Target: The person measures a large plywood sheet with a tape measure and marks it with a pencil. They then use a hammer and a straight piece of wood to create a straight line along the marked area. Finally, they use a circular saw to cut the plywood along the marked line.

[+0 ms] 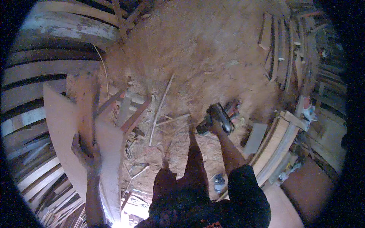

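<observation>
My left hand (86, 154) is closed around the lower end of a brown wooden plank (86, 112), which stands out ahead of it, blurred by motion. Behind hand and plank is a large pale panel (61, 121). On the right, my right hand (216, 128) grips a dark, rounded hand-held power tool (222, 116) with red parts at its far side. The tool is over the brown floor, ahead of my legs. Its underside is hidden, and its exact kind is hard to make out.
Stacked boards (49, 72) fill the left side. More planks (279, 49) lie at the far right, with a nearer stack (272, 146) beside my right arm. Thin wood strips (161, 108) litter the brown floor (194, 45). A clear bottle (219, 183) stands near my legs.
</observation>
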`<state>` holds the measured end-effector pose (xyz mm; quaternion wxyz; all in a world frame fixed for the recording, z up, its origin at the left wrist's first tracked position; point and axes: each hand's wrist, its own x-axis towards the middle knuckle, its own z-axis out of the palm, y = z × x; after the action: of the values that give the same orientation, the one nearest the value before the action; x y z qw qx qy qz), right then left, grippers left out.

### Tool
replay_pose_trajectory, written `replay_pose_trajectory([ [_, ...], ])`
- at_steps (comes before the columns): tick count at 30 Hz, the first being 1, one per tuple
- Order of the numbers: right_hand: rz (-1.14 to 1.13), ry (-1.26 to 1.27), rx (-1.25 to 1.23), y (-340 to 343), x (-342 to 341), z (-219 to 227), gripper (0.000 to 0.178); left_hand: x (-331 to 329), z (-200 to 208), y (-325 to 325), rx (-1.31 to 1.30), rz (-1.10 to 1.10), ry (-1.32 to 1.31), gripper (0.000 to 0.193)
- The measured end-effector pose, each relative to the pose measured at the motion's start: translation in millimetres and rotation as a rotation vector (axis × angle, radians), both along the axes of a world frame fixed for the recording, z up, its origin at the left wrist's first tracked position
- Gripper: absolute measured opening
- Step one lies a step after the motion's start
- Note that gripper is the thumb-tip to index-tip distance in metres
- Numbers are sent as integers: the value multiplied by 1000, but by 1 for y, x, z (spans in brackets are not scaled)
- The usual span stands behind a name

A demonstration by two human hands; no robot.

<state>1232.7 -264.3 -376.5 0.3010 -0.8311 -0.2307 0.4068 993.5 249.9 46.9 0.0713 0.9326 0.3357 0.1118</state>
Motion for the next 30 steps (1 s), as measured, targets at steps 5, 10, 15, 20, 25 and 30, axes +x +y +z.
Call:
replay_pose_trajectory([
  [5, 272, -24, -275, 49, 86, -103, 49, -12, 4, -5, -85, 96, -9, 88],
  [10, -488, 687, 265, 101, 139, -172, 35, -34, 16, -11, 25, 189, 144, 97],
  [15, 229, -232, -308, 120, 164, -206, 30, -64, 25, -17, 200, 125, 102, 91],
  [20, 543, -209, -578, 107, 152, -224, 30, -73, 15, -20, 100, 215, 152, 90],
  [25, 425, -288, -452, 84, 128, -211, 34, -64, 1, -19, 70, 254, 163, 88],
  [30, 590, -191, -559, 89, 123, -185, 41, -63, -2, -22, 57, 285, 174, 87],
])
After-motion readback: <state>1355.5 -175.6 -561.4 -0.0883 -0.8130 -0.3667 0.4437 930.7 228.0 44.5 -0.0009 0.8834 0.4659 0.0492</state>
